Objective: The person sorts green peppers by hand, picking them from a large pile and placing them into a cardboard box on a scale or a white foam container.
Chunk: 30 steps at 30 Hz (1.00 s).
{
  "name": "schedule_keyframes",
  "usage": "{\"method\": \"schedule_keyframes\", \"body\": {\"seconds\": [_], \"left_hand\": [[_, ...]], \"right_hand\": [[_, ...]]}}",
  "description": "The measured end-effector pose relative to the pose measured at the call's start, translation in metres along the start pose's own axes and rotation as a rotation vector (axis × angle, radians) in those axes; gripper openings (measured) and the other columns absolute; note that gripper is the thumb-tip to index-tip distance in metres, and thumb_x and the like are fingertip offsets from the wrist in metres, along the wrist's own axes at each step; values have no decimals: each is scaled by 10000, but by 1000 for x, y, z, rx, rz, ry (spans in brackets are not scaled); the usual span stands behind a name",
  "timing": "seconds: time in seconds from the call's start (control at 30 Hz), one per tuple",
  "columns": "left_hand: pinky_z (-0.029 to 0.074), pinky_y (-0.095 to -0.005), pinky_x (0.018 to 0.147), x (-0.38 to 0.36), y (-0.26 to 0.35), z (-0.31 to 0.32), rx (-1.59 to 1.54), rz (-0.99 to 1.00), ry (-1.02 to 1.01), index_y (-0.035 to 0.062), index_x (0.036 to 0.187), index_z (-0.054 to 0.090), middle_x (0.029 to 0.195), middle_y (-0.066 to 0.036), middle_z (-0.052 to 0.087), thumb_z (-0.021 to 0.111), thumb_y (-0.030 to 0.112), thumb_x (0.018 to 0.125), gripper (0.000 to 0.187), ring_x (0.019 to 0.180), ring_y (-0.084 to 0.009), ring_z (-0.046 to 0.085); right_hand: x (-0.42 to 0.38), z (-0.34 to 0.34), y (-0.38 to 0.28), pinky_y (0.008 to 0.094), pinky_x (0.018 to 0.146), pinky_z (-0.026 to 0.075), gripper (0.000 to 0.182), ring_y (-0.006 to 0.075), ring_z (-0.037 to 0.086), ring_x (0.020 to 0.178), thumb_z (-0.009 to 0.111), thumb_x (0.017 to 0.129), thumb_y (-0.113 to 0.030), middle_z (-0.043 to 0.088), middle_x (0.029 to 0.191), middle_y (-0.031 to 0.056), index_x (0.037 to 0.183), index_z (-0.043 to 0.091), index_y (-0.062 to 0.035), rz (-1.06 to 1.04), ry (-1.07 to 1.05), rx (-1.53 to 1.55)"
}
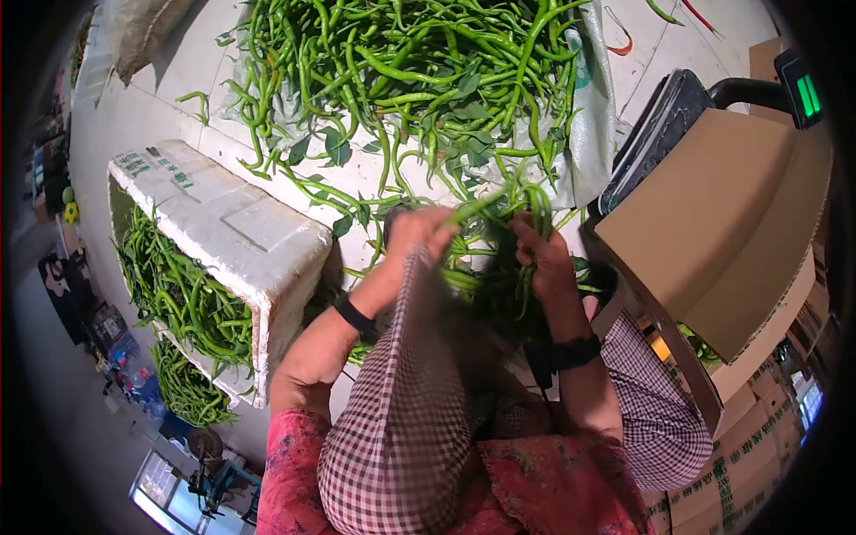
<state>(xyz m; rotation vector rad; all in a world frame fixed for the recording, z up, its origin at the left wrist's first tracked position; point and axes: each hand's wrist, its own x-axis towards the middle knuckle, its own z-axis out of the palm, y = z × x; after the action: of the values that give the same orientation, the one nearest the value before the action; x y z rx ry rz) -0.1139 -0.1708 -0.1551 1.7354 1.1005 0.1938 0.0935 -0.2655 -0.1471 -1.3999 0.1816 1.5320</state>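
Note:
A large heap of long green chili peppers [419, 71] with loose leaves spreads over the floor in front of me. My left hand [421, 234] is closed, its fingers pinched round a green chili pepper [477, 210] at the heap's near edge. A short way to its right, my right hand [546, 254] has its fingers curled round several green chili peppers [538, 198] that hang over them. Between and below the hands, more peppers lie in dark shadow, hard to make out.
At left a white foam box [227, 209] lies tipped, full of green peppers [183, 285]. More peppers [187, 383] sit below it. To the right stand an open cardboard box [704, 214] and a scale with a lit green display [808, 95]. A white sack [588, 116] lies under the heap.

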Motion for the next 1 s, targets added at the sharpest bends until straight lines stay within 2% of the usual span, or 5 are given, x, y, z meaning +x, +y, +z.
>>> {"method": "schedule_keyframes", "body": {"seconds": [0.17, 0.3, 0.83, 0.87, 1.0], "left_hand": [[522, -393, 738, -1, 33, -1, -17, 123, -307, 4, 922, 643, 865, -177, 649, 620, 201, 886, 201, 828, -340, 654], [490, -425, 726, 42, -29, -33, 315, -3, 574, -14, 956, 586, 885, -171, 619, 701, 211, 835, 280, 819, -355, 612], [411, -197, 635, -35, 21, -9, -336, -219, -172, 33, 936, 618, 796, 73, 518, 638, 33, 894, 47, 730, -12, 472], [484, -382, 643, -33, 27, -10, -296, -184, -149, 46, 893, 589, 755, -120, 599, 695, 206, 838, 200, 678, -299, 591], [486, -371, 670, 14, 26, -45, 38, 100, 78, 32, 1014, 616, 835, -110, 626, 658, 138, 858, 192, 748, -285, 608]], "right_hand": [[-5, 16, 8, 199, 510, 324, 229, 48, 449, 585, 751, 822, -182, 577, 772, -42, 997, 651, -73, 51, -82, -130], [-2, 6, -5, 256, 568, 421, 222, 116, 549, 657, 692, 881, -247, 621, 791, 31, 948, 621, -48, 14, 82, -95], [-3, 51, -2, 203, 553, 373, 277, 53, 478, 621, 734, 809, -158, 554, 772, -33, 1045, 643, -45, 137, -280, -179], [-1, 52, 1, 202, 550, 371, 285, 55, 475, 615, 734, 806, -165, 568, 776, -30, 1051, 649, -48, 130, -259, -234], [2, 44, -13, 203, 548, 373, 315, 56, 472, 606, 732, 809, -191, 617, 808, -17, 1079, 663, -44, 111, -131, -276]]}}
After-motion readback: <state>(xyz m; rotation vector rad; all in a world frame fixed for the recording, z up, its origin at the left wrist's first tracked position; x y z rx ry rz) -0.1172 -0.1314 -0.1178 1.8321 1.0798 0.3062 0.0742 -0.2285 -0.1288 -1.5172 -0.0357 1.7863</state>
